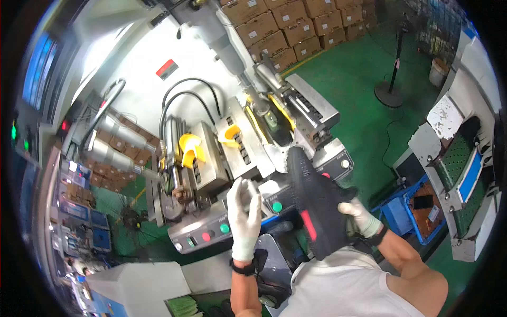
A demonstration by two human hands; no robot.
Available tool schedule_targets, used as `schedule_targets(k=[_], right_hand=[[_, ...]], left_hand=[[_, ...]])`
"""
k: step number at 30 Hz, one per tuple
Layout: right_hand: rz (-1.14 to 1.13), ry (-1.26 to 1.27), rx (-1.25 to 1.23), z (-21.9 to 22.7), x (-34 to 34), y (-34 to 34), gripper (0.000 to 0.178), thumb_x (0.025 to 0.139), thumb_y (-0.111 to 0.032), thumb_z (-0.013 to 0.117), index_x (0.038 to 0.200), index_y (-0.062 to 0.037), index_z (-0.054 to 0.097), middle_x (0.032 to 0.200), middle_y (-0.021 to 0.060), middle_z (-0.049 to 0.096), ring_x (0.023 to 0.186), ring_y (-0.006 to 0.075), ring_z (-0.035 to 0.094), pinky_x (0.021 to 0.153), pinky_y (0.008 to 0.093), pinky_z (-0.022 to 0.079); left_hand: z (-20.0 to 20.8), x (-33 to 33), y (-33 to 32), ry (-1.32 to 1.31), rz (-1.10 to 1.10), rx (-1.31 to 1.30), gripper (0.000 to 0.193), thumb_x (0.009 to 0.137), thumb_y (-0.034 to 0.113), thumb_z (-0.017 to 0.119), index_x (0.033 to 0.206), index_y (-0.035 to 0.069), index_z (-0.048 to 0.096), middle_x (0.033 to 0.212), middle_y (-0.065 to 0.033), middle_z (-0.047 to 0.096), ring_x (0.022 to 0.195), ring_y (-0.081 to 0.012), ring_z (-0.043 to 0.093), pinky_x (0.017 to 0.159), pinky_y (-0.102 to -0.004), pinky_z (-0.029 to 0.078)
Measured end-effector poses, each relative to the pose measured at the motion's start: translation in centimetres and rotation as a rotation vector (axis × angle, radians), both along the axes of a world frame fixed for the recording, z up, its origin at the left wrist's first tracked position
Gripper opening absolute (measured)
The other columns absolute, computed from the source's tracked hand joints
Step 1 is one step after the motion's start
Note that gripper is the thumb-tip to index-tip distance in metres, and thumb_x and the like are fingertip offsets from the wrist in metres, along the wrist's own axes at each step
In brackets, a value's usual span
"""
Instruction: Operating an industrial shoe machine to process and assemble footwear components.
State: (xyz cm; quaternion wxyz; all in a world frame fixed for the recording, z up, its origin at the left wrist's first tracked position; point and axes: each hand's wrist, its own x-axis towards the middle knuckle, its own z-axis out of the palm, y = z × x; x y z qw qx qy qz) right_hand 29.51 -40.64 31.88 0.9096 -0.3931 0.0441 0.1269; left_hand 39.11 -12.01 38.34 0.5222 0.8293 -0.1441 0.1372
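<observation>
The black shoe (317, 203), judged light and pliable, is grasped before the torso (338, 288) by the fingers of the right hand (364, 217), those of the left hand (245, 219) being parted and empty, and is best held along its presumably firmer sole edge.

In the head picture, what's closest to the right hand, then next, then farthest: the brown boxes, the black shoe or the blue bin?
Starting from the right hand:
1. Black shoe: nearest, in its grasp.
2. Blue bin: off to the right.
3. Brown boxes: farthest, stacked across the green floor.
</observation>
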Motion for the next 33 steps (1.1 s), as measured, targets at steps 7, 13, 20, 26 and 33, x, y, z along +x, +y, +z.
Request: schedule_targets(k=[7, 13, 20, 26, 33], right_hand=[[-0.279, 0.135, 0.063, -1.1, 0.9, -8.6, 0.088, 0.088, -0.037, 0.077, 0.156, 0.0014, 0.035, 0.149, 0.0140, 0.053, 0.130, 0.0256, 0.057, 0.110, 0.0391, 0.047], [-0.499, 0.076, -0.048, -4.1, 0.9, -10.6, 0.080, 0.087, -0.028, 0.077, 0.152, 0.0008, 0.040, 0.143, 0.0135, 0.056, 0.126, 0.0282, 0.060, 0.107, 0.0436, 0.053], [-0.584, 0.281, -0.037, -3.2, 0.2, -8.6, 0.096, 0.079, -0.032, 0.086, 0.153, 0.0050, 0.039, 0.149, 0.0111, 0.052, 0.133, 0.0254, 0.052, 0.113, 0.0411, 0.042], [-0.509, 0.321, -0.127, -3.0, 1.7, -9.2, 0.093, 0.078, -0.031, 0.087, 0.152, 0.0036, 0.042, 0.147, 0.0105, 0.055, 0.131, 0.0239, 0.054, 0.111, 0.0401, 0.044], [-0.416, 0.183, -0.350, -0.6, 3.6, -9.3, 0.083, 0.081, -0.030, 0.082, 0.148, 0.0039, 0.047, 0.139, 0.0105, 0.060, 0.124, 0.0227, 0.060, 0.106, 0.0373, 0.049]], left_hand=[[-9.6, 19.8, -7.5, 0.164, -0.070, 0.013, 0.067, 0.099, 0.022, 0.070, 0.152, -0.003, 0.038, 0.152, -0.0233, 0.047, 0.139, -0.0334, 0.049, 0.116, -0.0415, 0.039], [-12.5, 31.0, -11.8, 0.252, 0.081, 0.017, 0.072, 0.102, 0.029, 0.065, 0.154, -0.009, 0.033, 0.153, -0.0265, 0.046, 0.143, -0.0323, 0.044, 0.119, -0.0377, 0.033], [-16.9, 42.3, -11.0, 0.059, 0.048, 0.140, 0.032, 0.102, 0.030, 0.064, 0.110, 0.000, 0.069, 0.104, -0.0172, 0.072, 0.097, -0.0283, 0.067, 0.092, -0.0364, 0.050], [-15.8, 41.8, -11.4, 0.040, 0.076, 0.140, 0.027, 0.105, 0.024, 0.063, 0.102, -0.002, 0.069, 0.086, -0.0052, 0.067, 0.080, -0.0118, 0.057, 0.077, -0.0294, 0.048], [-9.1, 32.7, -11.9, -0.064, 0.018, -0.147, 0.019, 0.106, 0.015, 0.060, 0.112, -0.001, 0.069, 0.101, -0.0041, 0.072, 0.094, -0.0099, 0.062, 0.089, -0.0266, 0.050]])
